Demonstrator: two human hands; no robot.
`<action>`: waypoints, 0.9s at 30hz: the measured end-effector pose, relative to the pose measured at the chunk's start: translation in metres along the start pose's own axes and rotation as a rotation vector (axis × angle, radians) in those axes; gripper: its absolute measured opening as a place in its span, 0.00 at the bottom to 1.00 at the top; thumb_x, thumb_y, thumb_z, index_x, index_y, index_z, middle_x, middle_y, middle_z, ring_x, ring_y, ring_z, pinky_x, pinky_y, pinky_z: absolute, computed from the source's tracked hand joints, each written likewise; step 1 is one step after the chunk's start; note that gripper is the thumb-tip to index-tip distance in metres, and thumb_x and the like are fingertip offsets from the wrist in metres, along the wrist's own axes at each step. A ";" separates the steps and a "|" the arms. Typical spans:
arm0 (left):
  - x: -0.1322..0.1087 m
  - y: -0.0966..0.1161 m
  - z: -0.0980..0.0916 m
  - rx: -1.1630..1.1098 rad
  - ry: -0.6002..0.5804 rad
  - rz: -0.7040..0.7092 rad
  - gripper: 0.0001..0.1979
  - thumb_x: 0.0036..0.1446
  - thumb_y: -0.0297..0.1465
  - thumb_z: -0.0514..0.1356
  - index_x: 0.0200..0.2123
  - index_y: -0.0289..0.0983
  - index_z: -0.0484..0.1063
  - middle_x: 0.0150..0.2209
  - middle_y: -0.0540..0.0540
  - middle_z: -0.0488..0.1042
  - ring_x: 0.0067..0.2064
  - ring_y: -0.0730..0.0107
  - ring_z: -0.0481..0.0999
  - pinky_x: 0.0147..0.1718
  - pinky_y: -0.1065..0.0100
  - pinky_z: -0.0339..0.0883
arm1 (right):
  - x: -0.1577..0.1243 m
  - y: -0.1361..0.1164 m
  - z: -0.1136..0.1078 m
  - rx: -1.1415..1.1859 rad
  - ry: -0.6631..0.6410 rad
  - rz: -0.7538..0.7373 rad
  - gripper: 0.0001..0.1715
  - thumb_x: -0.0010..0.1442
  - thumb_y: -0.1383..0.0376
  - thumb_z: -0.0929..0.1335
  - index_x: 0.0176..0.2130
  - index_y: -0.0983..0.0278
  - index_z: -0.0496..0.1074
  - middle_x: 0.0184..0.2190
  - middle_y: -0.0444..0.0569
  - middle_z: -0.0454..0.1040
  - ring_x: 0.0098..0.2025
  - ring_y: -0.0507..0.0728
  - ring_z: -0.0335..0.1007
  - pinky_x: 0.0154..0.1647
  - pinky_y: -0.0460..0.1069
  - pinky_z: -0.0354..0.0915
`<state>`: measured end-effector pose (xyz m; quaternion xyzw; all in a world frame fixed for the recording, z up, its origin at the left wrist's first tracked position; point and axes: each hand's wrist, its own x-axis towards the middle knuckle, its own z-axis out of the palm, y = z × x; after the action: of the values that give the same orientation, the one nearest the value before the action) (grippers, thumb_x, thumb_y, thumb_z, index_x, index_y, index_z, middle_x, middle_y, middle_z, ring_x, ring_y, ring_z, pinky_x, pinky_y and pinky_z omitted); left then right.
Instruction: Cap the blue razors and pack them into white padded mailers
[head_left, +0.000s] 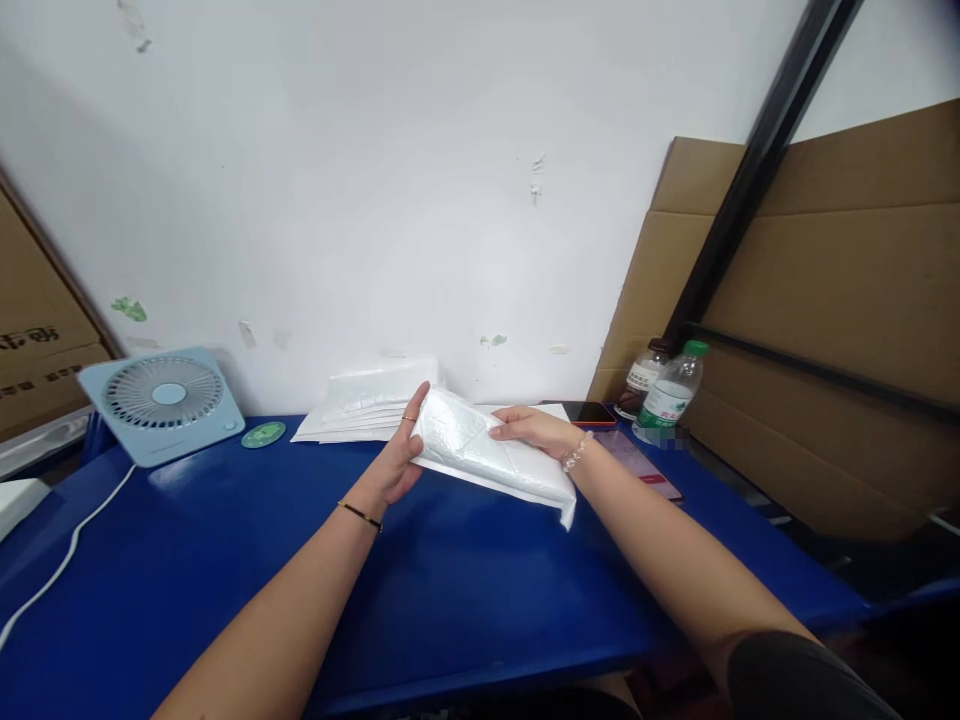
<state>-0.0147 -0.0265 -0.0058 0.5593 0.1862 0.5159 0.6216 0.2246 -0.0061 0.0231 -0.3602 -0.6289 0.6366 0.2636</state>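
Observation:
A white padded mailer (pixel 480 448), shiny and puffed up, is held above the blue table (pixel 450 600), tilted down to the right. My left hand (pixel 403 455) grips its left end, thumb on the near face and fingers partly behind it. Across its upper right edge lies my right hand (pixel 536 430), thumb and fingertips pressing on the top; its other fingers are partly hidden. A small flap sticks out at the mailer's lower right corner. Behind it, against the wall, sits a stack of white mailers (pixel 360 410).
A light blue fan (pixel 171 400) with a white cable (pixel 71 550) stands at left, beside a green round coaster (pixel 263 434). At right are a clear bottle (pixel 671 390), a dark-capped bottle (pixel 645 375), a phone (pixel 592 412) and a pinkish flat item (pixel 637 462). Cardboard (pixel 840 350) borders the right side.

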 end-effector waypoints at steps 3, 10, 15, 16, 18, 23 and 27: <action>-0.002 0.006 0.001 -0.115 -0.012 -0.009 0.54 0.33 0.64 0.59 0.63 0.50 0.51 0.59 0.40 0.61 0.60 0.47 0.61 0.54 0.48 0.58 | 0.015 0.015 0.005 0.290 -0.019 0.061 0.16 0.47 0.65 0.73 0.39 0.67 0.73 0.32 0.50 0.78 0.32 0.55 0.74 0.36 0.48 0.69; 0.003 -0.013 0.019 -0.162 0.057 -0.082 0.41 0.40 0.46 0.68 0.57 0.41 0.62 0.52 0.41 0.70 0.58 0.49 0.64 0.56 0.51 0.59 | 0.038 0.035 0.018 0.461 -0.076 0.085 0.17 0.48 0.66 0.72 0.40 0.68 0.72 0.31 0.50 0.78 0.31 0.56 0.74 0.36 0.49 0.69; 0.010 -0.013 0.019 -0.237 0.447 -0.006 0.27 0.47 0.31 0.63 0.53 0.42 0.65 0.38 0.49 0.75 0.50 0.60 0.72 0.50 0.58 0.65 | 0.036 0.045 0.019 0.227 -0.013 -0.031 0.19 0.52 0.57 0.72 0.41 0.65 0.73 0.35 0.47 0.76 0.36 0.53 0.72 0.41 0.48 0.66; 0.011 -0.010 0.016 -0.231 0.499 0.027 0.27 0.47 0.31 0.64 0.52 0.42 0.65 0.36 0.49 0.75 0.49 0.61 0.73 0.49 0.59 0.66 | 0.034 0.048 0.016 0.152 0.030 -0.063 0.20 0.54 0.54 0.70 0.42 0.65 0.73 0.37 0.47 0.76 0.38 0.54 0.71 0.43 0.48 0.65; 0.014 -0.002 0.009 -0.208 0.569 0.079 0.26 0.46 0.31 0.64 0.51 0.42 0.67 0.36 0.50 0.76 0.47 0.62 0.74 0.47 0.61 0.67 | 0.025 0.053 0.006 0.018 0.105 -0.102 0.24 0.57 0.50 0.67 0.45 0.65 0.72 0.42 0.50 0.75 0.44 0.55 0.70 0.48 0.51 0.62; 0.016 0.016 0.002 -0.157 0.606 0.202 0.22 0.46 0.31 0.64 0.47 0.41 0.70 0.37 0.50 0.75 0.47 0.63 0.74 0.48 0.63 0.66 | 0.000 0.061 -0.005 -0.316 0.031 -0.193 0.45 0.47 0.52 0.74 0.60 0.61 0.60 0.58 0.54 0.62 0.60 0.61 0.57 0.61 0.57 0.52; 0.013 0.033 0.003 -0.094 0.582 0.304 0.21 0.46 0.31 0.65 0.46 0.42 0.70 0.36 0.52 0.75 0.45 0.67 0.74 0.50 0.64 0.64 | -0.004 0.065 0.016 -0.743 0.069 -0.293 0.58 0.38 0.50 0.77 0.62 0.60 0.56 0.59 0.56 0.61 0.60 0.66 0.56 0.60 0.60 0.52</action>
<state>-0.0215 -0.0220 0.0292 0.3806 0.2462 0.7489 0.4835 0.2222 -0.0236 -0.0416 -0.3587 -0.8518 0.3089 0.2243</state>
